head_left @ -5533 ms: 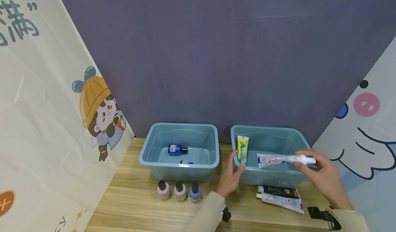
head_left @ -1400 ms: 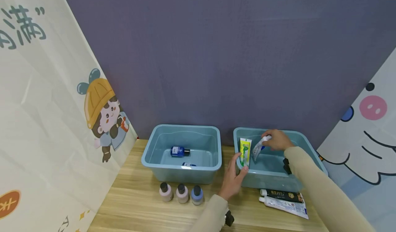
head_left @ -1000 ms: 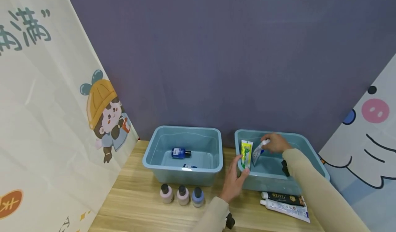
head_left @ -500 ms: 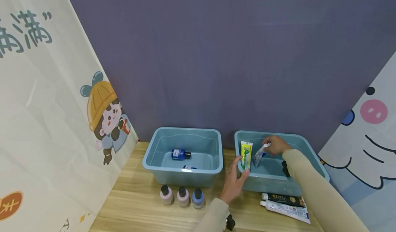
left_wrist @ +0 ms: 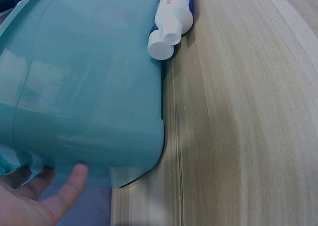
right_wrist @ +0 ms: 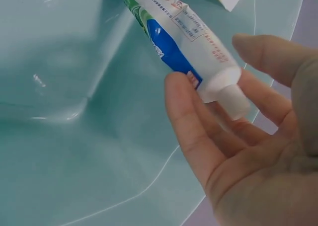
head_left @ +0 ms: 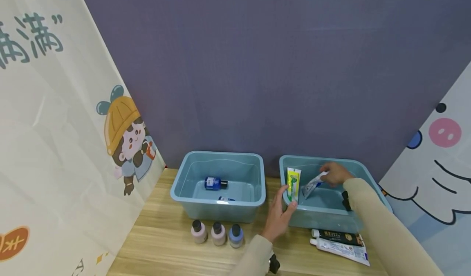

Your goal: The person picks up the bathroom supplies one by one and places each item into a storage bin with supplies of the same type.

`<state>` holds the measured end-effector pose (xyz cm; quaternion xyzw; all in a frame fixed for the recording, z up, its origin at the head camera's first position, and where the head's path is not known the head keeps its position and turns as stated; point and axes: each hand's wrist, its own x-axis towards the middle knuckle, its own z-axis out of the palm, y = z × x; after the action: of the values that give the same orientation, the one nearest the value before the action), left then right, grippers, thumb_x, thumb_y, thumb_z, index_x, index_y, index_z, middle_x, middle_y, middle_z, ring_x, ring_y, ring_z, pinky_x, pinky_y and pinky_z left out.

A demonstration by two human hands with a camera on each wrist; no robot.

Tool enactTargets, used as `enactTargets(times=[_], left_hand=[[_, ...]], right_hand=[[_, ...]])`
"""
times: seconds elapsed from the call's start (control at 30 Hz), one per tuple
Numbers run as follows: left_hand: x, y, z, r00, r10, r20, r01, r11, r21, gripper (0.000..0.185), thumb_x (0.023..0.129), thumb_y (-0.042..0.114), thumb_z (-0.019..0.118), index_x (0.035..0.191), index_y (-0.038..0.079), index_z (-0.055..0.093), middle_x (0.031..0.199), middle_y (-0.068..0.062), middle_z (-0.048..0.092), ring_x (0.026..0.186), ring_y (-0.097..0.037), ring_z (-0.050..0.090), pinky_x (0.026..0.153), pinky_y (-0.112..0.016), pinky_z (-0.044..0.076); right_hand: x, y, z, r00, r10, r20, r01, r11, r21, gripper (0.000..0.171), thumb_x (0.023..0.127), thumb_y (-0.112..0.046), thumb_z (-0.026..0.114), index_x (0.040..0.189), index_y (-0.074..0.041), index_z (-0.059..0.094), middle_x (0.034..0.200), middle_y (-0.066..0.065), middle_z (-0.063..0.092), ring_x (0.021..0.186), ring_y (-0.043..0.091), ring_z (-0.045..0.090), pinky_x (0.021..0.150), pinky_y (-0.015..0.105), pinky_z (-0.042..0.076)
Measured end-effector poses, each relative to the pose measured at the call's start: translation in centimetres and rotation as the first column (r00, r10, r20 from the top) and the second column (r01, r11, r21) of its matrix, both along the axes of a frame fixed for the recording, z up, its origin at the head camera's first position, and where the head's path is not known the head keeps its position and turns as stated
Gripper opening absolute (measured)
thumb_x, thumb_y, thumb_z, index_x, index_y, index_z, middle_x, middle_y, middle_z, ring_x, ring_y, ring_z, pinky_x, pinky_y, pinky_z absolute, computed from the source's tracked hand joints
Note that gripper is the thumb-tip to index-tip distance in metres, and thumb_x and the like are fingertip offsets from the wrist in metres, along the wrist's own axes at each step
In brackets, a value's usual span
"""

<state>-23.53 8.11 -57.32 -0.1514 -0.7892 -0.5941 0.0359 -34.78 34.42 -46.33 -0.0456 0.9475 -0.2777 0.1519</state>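
In the head view, my right hand (head_left: 336, 174) is down inside the right blue bin (head_left: 333, 218), holding a white-and-blue toothpaste tube (head_left: 313, 184) by its cap end. The tube slants, its flat tail toward the bin's left side. From the right wrist, the tube (right_wrist: 194, 42) lies loosely between the thumb and bent fingers. My left hand (head_left: 277, 216) is spread at the bin's front left corner. Its fingertips (left_wrist: 74, 181) rest on the outer wall in the left wrist view. A yellow-green tube (head_left: 293, 185) leans against the bin's left wall beside that hand.
The left blue bin (head_left: 220, 210) holds a blue bottle (head_left: 215, 183) and another partly hidden one (head_left: 226, 199). Three small black-capped bottles (head_left: 218, 234) stand before it. A black tube (head_left: 336, 236) and a white tube (head_left: 342, 251) lie in front of the right bin.
Earlier the right hand carried the toothpaste tube level over the bin; it then went down inside with it. Lately that hand has shifted right and the tube slants lower. The left hand stays put.
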Motion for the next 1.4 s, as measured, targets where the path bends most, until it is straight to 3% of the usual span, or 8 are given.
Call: enactTargets(times=[0.13,0.4,0.6,0.83,1.07,1.4], left_hand=[[-0.1,-0.1,0.0,1.0,-0.005,0.015,0.005,1.0,0.003,0.053,0.104,0.058,0.047,0.153,0.051,0.027,0.16,0.004,0.039,0.14,-0.021,0.044,0.111,-0.054,0.04],[0.0,-0.1,0.0,1.0,-0.013,0.022,0.013,1.0,0.008,0.053,0.103,0.061,0.045,0.152,0.054,0.026,0.161,0.005,0.037,0.141,-0.021,0.043,0.111,-0.057,0.04],[0.0,0.0,0.1,1.0,-0.011,0.016,0.011,1.0,0.001,0.055,0.103,0.06,0.046,0.153,0.05,0.027,0.161,0.004,0.037,0.141,-0.021,0.044,0.111,-0.055,0.041],[0.0,-0.1,0.1,1.0,-0.015,0.01,0.015,1.0,0.009,0.056,0.105,0.053,0.048,0.157,0.04,0.03,0.161,0.004,0.038,0.139,-0.02,0.044,0.111,-0.053,0.041],[0.0,-0.2,0.2,1.0,-0.019,0.003,0.019,0.999,0.03,0.053,0.105,0.048,0.05,0.154,0.049,0.028,0.161,0.005,0.038,0.141,-0.019,0.043,0.113,-0.053,0.039],[-0.1,-0.1,0.0,1.0,-0.009,-0.01,0.01,1.0,0.016,0.053,0.105,0.046,0.051,0.153,0.049,0.028,0.16,0.006,0.039,0.141,-0.019,0.044,0.114,-0.052,0.039]], right_hand=[[0.3,0.8,0.2,0.999,0.028,0.024,-0.028,1.0,-0.012,0.051,0.099,-0.012,0.06,0.139,0.016,0.046,0.145,0.044,0.039,0.118,0.052,0.059,0.078,0.043,0.061],[0.9,1.6,0.7,0.998,0.023,0.06,-0.022,1.0,-0.016,0.058,0.1,-0.015,0.059,0.142,0.02,0.04,0.145,0.046,0.037,0.127,0.058,0.049,0.086,0.047,0.06],[1.0,1.8,0.9,0.999,0.028,0.04,-0.029,0.999,0.014,0.059,0.101,-0.018,0.058,0.141,0.021,0.04,0.143,0.046,0.04,0.123,0.057,0.054,0.089,0.052,0.057],[1.1,1.6,1.0,1.0,0.026,0.017,-0.026,0.999,0.035,0.06,0.102,-0.023,0.059,0.142,0.018,0.041,0.143,0.043,0.042,0.127,0.057,0.05,0.091,0.053,0.056],[2.2,1.2,2.1,0.997,0.06,-0.051,-0.058,0.997,0.057,0.065,0.103,-0.031,0.059,0.145,0.014,0.042,0.144,0.04,0.044,0.129,0.058,0.046,0.094,0.06,0.05],[5.1,0.3,3.1,0.975,0.101,-0.196,-0.092,0.994,0.055,0.06,0.103,-0.034,0.061,0.144,0.008,0.048,0.141,0.035,0.052,0.125,0.054,0.053,0.089,0.059,0.051]])
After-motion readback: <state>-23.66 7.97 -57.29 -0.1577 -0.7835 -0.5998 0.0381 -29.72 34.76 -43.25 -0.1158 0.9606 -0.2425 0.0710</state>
